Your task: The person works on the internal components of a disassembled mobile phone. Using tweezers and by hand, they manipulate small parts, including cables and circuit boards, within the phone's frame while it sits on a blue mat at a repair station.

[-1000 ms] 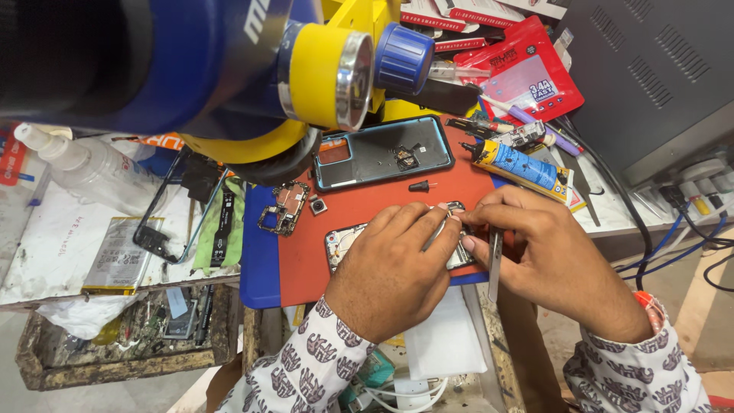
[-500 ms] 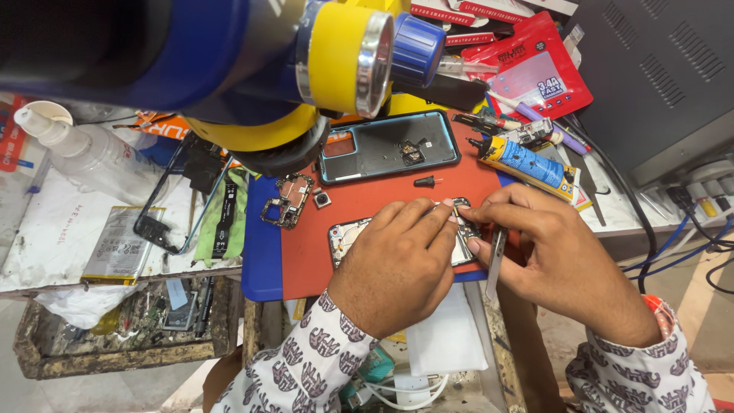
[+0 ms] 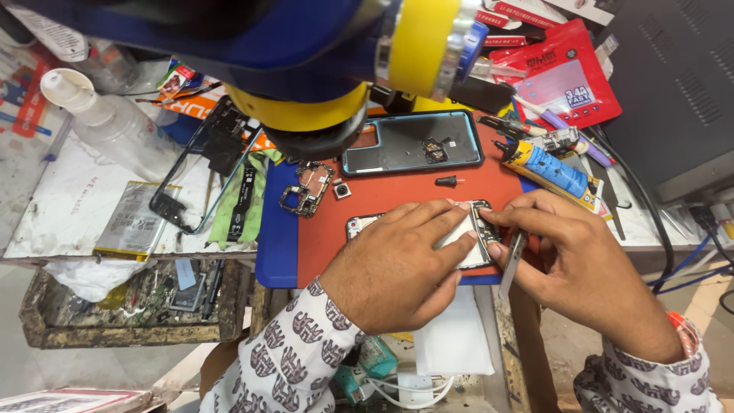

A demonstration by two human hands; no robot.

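Note:
An opened phone body (image 3: 478, 237) lies on a red work mat (image 3: 397, 191). My left hand (image 3: 397, 268) lies flat over it, fingers pressing on a pale rectangular part inside. My right hand (image 3: 573, 260) touches the phone's right edge with its fingertips and holds a slim metal tool (image 3: 511, 264) that points down toward me. A dark phone back cover (image 3: 413, 143) lies farther up the mat. A small circuit board (image 3: 306, 187) and a tiny black screw part (image 3: 447, 181) rest on the mat beside it.
A large blue and yellow device (image 3: 306, 61) overhangs the bench top. A glue tube (image 3: 554, 170), red packets (image 3: 569, 80), a clear bottle (image 3: 107, 122), a black phone frame (image 3: 202, 172) and a flat battery (image 3: 131, 222) surround the mat. A tray of scrap parts (image 3: 130, 302) sits lower left.
The view has shifted slightly. Both hands stay on the phone body, with the left fingers spread a little farther over the pale part.

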